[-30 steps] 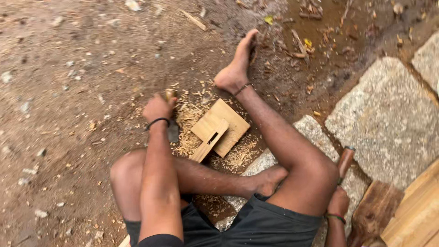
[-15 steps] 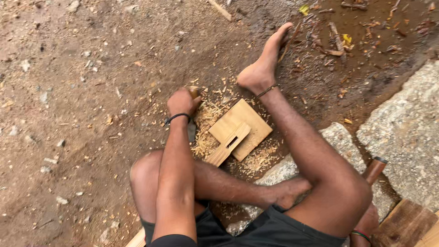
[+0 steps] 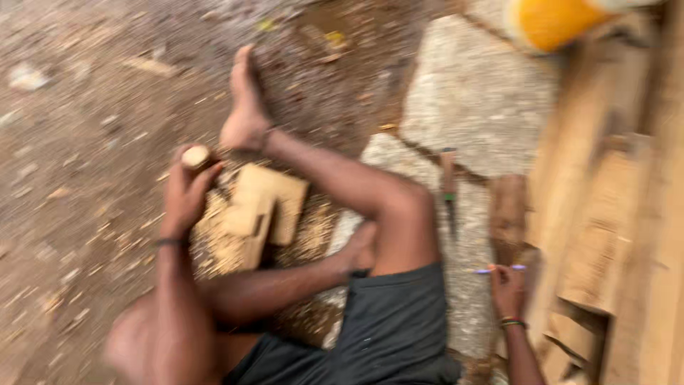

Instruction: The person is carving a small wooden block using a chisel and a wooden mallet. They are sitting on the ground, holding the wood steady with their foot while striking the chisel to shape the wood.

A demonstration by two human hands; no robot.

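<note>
The person sits on the dirt ground (image 3: 78,214) with legs folded. The left hand (image 3: 184,196) is clenched around a round wooden handle (image 3: 195,155), just left of a notched wooden block (image 3: 260,214) that lies on a bed of shavings (image 3: 221,242) below the far foot (image 3: 246,107). The right hand (image 3: 507,289), near the right edge beside stacked planks (image 3: 605,235), pinches a pen (image 3: 499,269) between its fingers. A chisel (image 3: 449,189) rests on the stone slab (image 3: 477,93). The view is blurred, so finer detail cannot be told. Judging by this, good work means keeping the block pinned firmly and the marking clear before any cut.
</note>
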